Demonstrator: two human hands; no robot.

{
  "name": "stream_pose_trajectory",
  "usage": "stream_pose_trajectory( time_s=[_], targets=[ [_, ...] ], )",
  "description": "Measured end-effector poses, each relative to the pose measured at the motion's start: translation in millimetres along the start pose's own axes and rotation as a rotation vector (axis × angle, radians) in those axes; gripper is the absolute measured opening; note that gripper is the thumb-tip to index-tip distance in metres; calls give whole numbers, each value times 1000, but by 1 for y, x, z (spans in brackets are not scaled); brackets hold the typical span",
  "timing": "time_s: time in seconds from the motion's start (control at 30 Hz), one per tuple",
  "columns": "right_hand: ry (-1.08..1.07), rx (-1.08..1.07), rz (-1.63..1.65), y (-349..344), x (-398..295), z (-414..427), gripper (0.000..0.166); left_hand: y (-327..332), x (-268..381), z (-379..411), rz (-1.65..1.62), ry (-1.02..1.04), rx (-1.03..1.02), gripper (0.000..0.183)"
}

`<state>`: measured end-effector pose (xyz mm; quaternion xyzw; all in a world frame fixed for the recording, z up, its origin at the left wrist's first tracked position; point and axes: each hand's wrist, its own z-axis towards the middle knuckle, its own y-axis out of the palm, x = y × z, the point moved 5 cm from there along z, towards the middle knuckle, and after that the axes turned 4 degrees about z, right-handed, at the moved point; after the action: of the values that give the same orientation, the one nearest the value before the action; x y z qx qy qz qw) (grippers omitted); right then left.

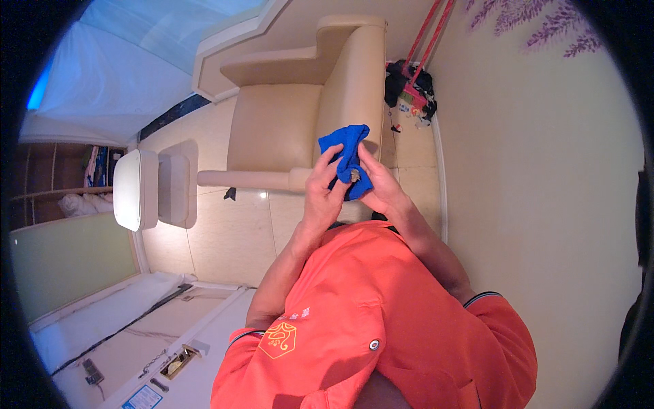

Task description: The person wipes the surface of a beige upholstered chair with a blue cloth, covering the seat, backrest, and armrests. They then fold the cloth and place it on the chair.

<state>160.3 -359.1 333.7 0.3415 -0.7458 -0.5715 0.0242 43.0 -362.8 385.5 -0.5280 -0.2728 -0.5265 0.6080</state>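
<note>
A blue cloth [345, 140], folded and bunched, is held between my two hands over the beige armchair. My left hand [324, 186] grips its left side, with the thumb near a small greyish, metallic-looking piece [355, 175] that lies in a fold. What this piece is cannot be made out. From the other side my right hand [380, 179] supports the cloth, its fingers partly hidden behind it. Beneath and beyond my hands stands the beige leather-like armchair [273, 125], its near armrest [245, 179] just left of my left hand.
Red-handled cleaning tools [426, 48] lean by the wall behind the armchair, above dark litter [396, 87]. A white padded stool [135, 189] stands at left before open shelves [41, 168]. A white door with a brass lock [179, 360] is at lower left. A dark scrap [230, 194] lies on the tiles.
</note>
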Motion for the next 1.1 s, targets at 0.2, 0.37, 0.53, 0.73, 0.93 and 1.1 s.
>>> stream_pose_trajectory(
  time_s=[0.2, 0.37, 0.53, 0.73, 0.93, 1.1],
  targets=[
    [-203, 238, -458, -9, -23, -14, 64, -3, -38, -4, -500, -552, 140, 18],
    [-580, 141, -1018, 8, -30, -26, 55, 2, -33, 2, -696, -713, 251, 19],
    [-758, 170, -1392, 48, -35, -37, 49, 7, -47, -3, -835, -678, 191, 18],
    [-833, 100, -1385, 30, -38, -26, 38, 6, -23, 11, -988, -761, 277, 33],
    [-943, 120, -1479, 47, -55, -38, 35, -28, -60, 1, -736, -796, 197, 30],
    [-1003, 267, -1451, 41, -81, -42, 35, -86, -82, -6, -484, -634, 332, 22]
  ],
)
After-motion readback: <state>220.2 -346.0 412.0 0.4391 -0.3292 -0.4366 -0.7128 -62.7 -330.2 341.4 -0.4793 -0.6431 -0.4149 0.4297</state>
